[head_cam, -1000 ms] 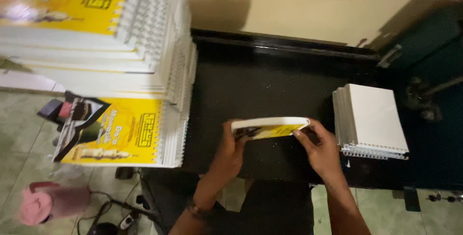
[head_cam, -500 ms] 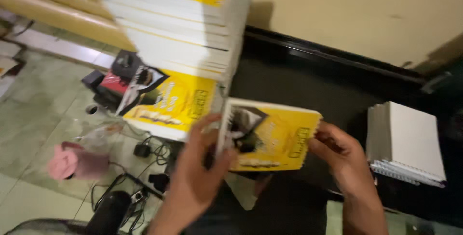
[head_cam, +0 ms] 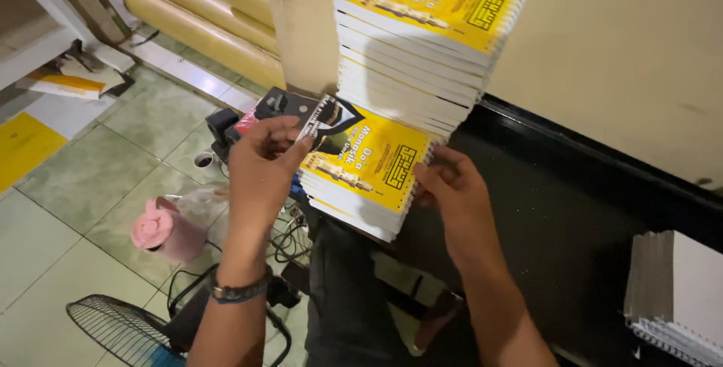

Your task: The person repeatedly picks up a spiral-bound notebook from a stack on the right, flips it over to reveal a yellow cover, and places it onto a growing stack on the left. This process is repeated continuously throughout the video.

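Note:
A yellow spiral-bound booklet with a black corner lies on top of a low stack of like booklets at the left end of a black table. My left hand grips the booklet's left edge, a watch on its wrist. At the spiral-bound right edge my right hand has its fingers curled against the booklet. A taller stack of the same yellow booklets rises just behind.
A pile of white spiral-bound pads sits at the table's right end. Below on the tiled floor are a pink jug, a fan grille, cables and cream rolls by the wall.
Both hands carried the booklet leftward from the table's middle and set it on the low stack. The view swung left and down toward the floor.

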